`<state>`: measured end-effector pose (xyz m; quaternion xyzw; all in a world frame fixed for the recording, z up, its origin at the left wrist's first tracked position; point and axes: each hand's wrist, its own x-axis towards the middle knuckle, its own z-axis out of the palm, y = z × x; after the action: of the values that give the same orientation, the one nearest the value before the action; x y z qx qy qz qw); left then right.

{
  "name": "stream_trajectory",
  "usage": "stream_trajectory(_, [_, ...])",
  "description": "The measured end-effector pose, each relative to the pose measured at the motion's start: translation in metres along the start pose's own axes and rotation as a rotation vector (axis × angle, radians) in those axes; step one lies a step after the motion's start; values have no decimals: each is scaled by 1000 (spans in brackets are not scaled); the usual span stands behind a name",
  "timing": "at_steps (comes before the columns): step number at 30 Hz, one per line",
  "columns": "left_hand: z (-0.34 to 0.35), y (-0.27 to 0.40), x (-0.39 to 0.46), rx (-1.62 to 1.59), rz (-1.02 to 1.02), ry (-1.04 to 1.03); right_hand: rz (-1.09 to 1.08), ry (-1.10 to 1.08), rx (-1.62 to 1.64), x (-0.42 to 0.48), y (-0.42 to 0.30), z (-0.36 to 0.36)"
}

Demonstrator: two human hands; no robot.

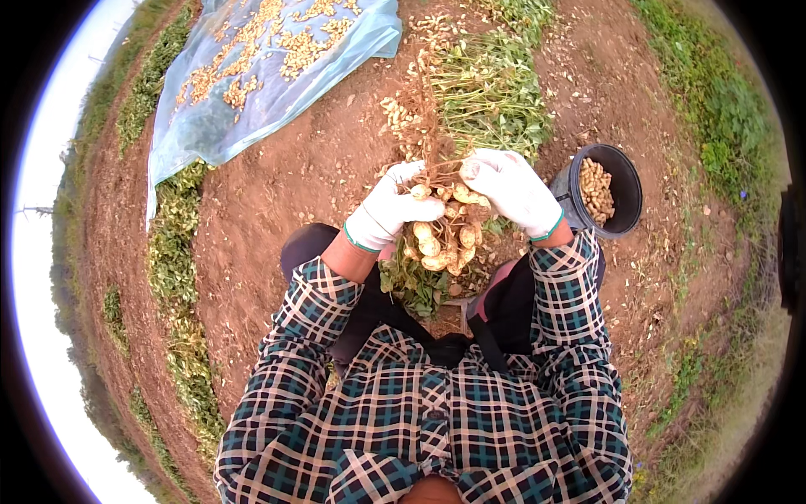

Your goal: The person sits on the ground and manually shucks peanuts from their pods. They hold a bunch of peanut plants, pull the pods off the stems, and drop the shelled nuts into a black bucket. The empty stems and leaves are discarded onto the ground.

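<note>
A bunch of unshelled peanuts [444, 242] hangs from its roots between my two white-gloved hands, above my lap. My left hand [395, 205] is closed on the left side of the bunch, thumb and fingers around the upper pods. On the other side, my right hand [513, 189] pinches thin roots at the top right of the bunch with thumb and fingertips. Just beyond the hands, uprooted peanut plants [494, 94] lie in a row, their roots and pods towards the left. Green leaves [415, 286] show below the bunch, between my knees.
A dark bucket [620, 179] partly filled with peanuts [595, 192] stands right of my right hand. At the upper left, a blue net sheet [283, 107] carries scattered peanuts. A row of leafy plants [179, 271] runs along the left; grass [730, 120] borders the soil on the right.
</note>
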<state>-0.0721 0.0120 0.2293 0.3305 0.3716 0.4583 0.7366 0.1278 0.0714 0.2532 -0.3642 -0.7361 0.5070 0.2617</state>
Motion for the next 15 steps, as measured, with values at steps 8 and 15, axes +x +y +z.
stream_trajectory(8, [-11,-14,2,-414,100,-209,107,116,978,0,6,35])
stream_trajectory(15, [-4,-2,3,-251,155,56,-31,222,1416,11,19,24])
